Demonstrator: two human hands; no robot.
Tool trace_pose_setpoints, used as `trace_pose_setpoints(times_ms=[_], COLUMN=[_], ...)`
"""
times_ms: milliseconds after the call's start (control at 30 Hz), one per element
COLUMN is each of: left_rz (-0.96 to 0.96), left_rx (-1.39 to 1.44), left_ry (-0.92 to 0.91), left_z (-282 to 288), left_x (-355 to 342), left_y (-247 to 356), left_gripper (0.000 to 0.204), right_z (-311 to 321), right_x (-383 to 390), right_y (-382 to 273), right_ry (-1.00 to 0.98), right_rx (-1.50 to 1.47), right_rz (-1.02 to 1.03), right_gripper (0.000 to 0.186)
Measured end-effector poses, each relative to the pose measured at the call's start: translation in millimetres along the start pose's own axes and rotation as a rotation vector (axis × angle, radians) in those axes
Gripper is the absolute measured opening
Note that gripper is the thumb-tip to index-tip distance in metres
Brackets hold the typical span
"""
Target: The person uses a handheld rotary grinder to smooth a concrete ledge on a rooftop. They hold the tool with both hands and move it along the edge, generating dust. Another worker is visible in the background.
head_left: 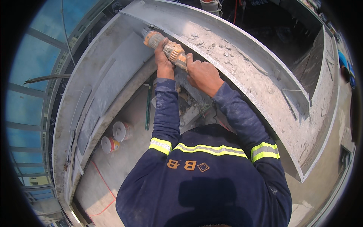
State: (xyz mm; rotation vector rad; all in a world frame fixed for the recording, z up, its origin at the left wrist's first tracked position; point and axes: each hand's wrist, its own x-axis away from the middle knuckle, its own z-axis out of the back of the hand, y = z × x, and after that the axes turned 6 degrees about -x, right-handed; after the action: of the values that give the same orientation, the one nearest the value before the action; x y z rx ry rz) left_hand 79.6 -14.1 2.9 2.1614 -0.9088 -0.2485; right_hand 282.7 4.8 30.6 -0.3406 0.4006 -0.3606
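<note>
Taking the middle of the view as the dial's centre, a speckled grey trough [280, 125] curves from 12 to 4 o'clock. A pale grey ledge [94, 81] runs from 8 to 11 o'clock and meets the trough near the top.

The handheld grinder [174, 52] is between 11 and 12 o'clock, at that junction. Its casing is orange and grey, with ribbed vents near mid-body and a coating of pale dust. The body slants, head toward 10 o'clock, rear toward 4; dust blurs the tip.

The right hand [204, 75] grips the grinder's rear end. The left hand [162, 58] is closed around the body, behind the head. Two buckets [121, 131] stand side by side near 8 o'clock. Broken chips [227, 54] lie inside the trough at 1 o'clock.
</note>
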Motion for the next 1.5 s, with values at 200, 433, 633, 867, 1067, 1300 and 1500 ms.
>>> trace_pose_setpoints(times_ms=[200, 433, 633, 867, 1067, 1300, 1500], left_rz=[-0.015, 0.005, 0.002, 0.034, 0.049, 0.039, 0.026], left_rx=[-0.021, -0.031, -0.030, 0.028, 0.047, 0.019, 0.022], left_ry=[-0.005, -0.033, -0.043, -0.009, -0.035, -0.037, -0.018], left_z=[5, 9, 14, 0, 1, -3, -9], left_x=[-6, -11, -14, 3, 8, 14, 23], left_y=[-1, -3, -2, -2, -2, -2, -1], left_gripper=[0.034, 0.038, 0.037, 0.034, 0.035, 0.034, 0.035], right_z=[-2, -7, -8, -8, -7, 0, 13], right_x=[-5, -7, -7, 2, 9, 12, 19], right_y=[-1, 1, 0, 2, 3, 0, -5], right_ry=[-0.005, 0.020, 0.012, 0.046, 0.076, 0.058, 0.024], right_rx=[-0.012, 0.001, 0.004, 0.036, 0.043, 0.052, 0.036], right_rz=[-0.008, -0.002, -0.022, -0.001, 0.018, 0.004, 0.008], right_gripper=[0.063, 0.062, 0.061, 0.063, 0.064, 0.062, 0.055])
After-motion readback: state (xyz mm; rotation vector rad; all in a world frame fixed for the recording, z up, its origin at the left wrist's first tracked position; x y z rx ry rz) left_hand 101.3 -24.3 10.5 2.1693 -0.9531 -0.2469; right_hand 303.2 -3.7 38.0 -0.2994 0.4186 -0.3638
